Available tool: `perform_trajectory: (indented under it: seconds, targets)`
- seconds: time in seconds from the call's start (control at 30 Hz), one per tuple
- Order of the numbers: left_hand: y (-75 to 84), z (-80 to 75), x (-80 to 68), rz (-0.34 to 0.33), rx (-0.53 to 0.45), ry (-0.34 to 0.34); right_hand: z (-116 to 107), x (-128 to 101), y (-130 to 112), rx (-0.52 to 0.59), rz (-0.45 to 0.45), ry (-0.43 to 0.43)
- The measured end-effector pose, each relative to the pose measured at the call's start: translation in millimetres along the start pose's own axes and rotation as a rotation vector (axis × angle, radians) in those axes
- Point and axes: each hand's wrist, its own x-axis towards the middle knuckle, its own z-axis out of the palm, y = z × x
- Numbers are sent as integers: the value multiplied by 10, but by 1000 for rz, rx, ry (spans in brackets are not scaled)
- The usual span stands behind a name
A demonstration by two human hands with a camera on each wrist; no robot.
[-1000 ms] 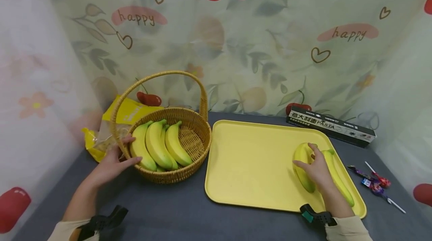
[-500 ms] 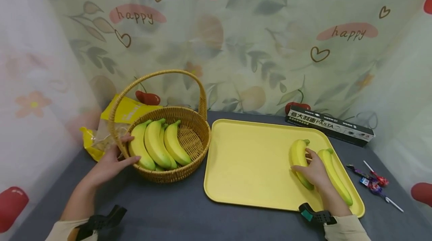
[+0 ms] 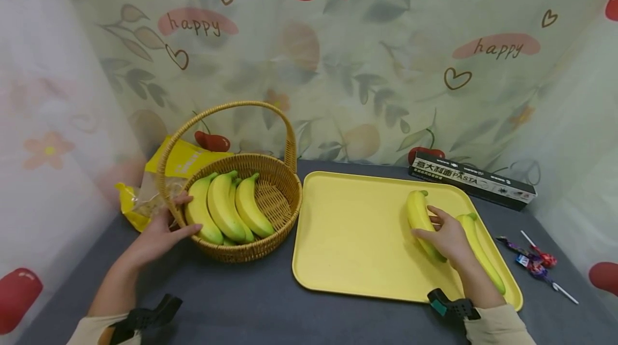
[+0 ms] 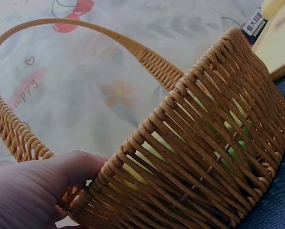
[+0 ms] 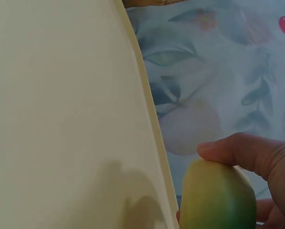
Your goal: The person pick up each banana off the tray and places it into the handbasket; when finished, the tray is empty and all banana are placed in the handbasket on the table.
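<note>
My left hand [image 3: 161, 235] grips the left rim of a round wicker basket [image 3: 251, 251], where the tall handle joins it. In the left wrist view the thumb of that hand [image 4: 47, 183] lies over the rim of the basket [image 4: 204, 138]. Several bananas [image 3: 224, 208] lie side by side in the basket's left part. At the right, my right hand [image 3: 449, 240] holds a banana [image 3: 418, 216] between thumb and fingers, seemingly just above a yellow tray [image 3: 352, 232]. The right wrist view shows one end of this banana [image 5: 218, 200] under the thumb. Another banana [image 3: 483, 254] lies along the tray's right side.
Behind the basket leans a yellow and clear bag [image 3: 193, 160]. A black pasta box [image 3: 473, 180] stands behind the tray's right corner. Wrapped lollipops [image 3: 536, 264] lie right of the tray. Fabric printed with cherries hangs at the back and sides.
The right hand has moved left and slightly away from me with its banana, widening the gap to the other banana on the tray. The left hand has stayed at the basket.
</note>
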Motion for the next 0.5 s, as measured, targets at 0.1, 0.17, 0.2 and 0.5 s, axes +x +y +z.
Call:
perform_trajectory:
  seconds: [0.1,0.17,0.2,0.5]
  targets:
    - [-2,-1,-1,0,-1,1,17,3,-98,-3,-42,1]
    - [-4,0,-1,2,-5,1,38,9,-179,6,-67,-6]
    - [-5,2,0,4,-7,2,50,15,-219,7,-79,-11]
    - [-13,0,4,9,1,6,284,23,-638,72,-204,-85]
